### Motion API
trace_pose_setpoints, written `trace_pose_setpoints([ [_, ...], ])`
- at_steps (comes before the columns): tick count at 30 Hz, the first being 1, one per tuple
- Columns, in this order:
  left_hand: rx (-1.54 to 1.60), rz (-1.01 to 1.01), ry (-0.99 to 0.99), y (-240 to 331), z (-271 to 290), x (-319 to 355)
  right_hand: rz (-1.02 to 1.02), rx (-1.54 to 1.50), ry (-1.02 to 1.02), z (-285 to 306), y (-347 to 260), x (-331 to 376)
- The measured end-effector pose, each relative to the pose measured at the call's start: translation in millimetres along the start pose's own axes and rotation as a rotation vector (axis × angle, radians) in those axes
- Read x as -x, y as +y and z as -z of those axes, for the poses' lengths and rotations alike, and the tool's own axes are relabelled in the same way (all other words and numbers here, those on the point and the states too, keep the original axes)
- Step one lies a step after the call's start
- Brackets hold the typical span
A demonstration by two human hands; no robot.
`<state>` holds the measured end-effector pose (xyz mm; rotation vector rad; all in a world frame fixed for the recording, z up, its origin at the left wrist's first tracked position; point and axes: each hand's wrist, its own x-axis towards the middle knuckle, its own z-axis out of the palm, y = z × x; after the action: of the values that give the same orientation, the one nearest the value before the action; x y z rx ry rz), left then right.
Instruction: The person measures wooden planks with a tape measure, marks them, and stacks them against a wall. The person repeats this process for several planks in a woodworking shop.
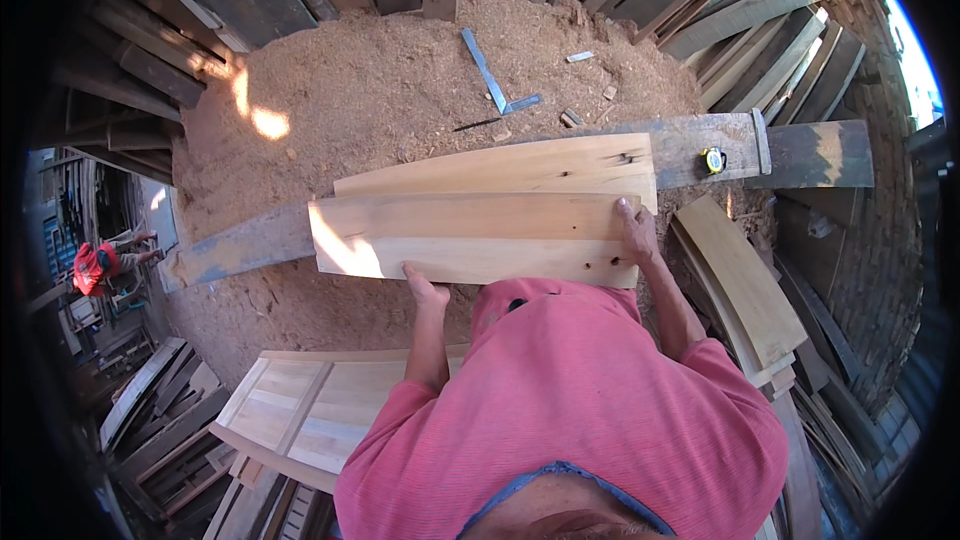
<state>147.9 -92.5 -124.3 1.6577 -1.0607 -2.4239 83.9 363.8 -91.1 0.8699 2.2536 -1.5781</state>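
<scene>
A pale wooden board (pixel 470 235) lies across a long grey beam (pixel 240 248), overlapping a second pale board (pixel 500 168) behind it. My left hand (pixel 425 290) grips the near edge of the front board around its middle. My right hand (pixel 636 232) rests flat on that board's right end, fingers spread on top. Both forearms come out of the pink shirt (pixel 570 410) that fills the lower middle of the view.
A sawdust heap (pixel 400 80) lies behind, with a metal square (pixel 492 75) and a pencil (pixel 476 124) on it. A yellow tape measure (pixel 713 160) sits on the beam. Curved planks (pixel 740 285) are stacked at right, a panelled door piece (pixel 290 410) at lower left, and a person in red (pixel 95 268) far left.
</scene>
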Motion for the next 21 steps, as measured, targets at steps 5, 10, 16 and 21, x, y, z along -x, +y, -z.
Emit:
trace_pose_setpoints([
  [5, 0.06, 0.027, -0.033, -17, 4, 8, 0.052, -0.031, -0.141, -48, -11, 16],
  [10, 0.162, 0.001, -0.053, -21, 10, 5, 0.114, 0.046, -0.301, -105, -12, 19],
  [16, 0.11, -0.01, 0.065, 3, 28, -12, 0.057, -0.062, -0.437, -135, -23, 16],
  [21, 0.037, -0.013, 0.128, 6, 20, -4, -0.033, -0.147, -0.521, -113, -42, 9],
])
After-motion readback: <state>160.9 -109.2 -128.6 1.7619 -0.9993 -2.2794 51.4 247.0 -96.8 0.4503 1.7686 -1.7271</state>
